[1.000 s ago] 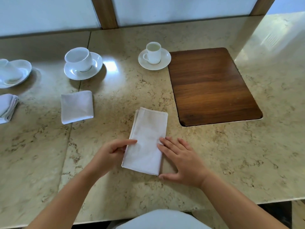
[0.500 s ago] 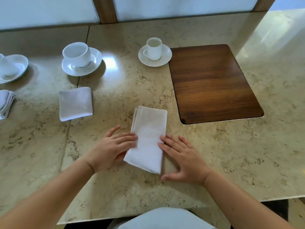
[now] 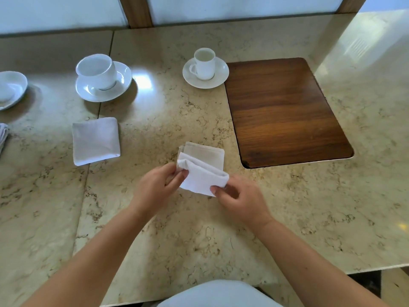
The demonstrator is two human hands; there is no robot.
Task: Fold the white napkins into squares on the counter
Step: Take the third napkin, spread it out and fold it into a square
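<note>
head view, low centre: my left hand (image 3: 159,187) and right hand (image 3: 239,197) each pinch a near corner of the napkin (image 3: 202,171), its near half lifted and curling toward twelve o'clock over the counter (image 3: 199,240). at ten o'clock lies a folded napkin (image 3: 96,140), square.

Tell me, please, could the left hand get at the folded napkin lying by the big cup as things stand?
Probably yes, but not right away: the counter between the left hand and the folded napkin is bare. The hand is busy, though; both hands pinch the half-folded napkin, the right hand at its other corner.
</note>
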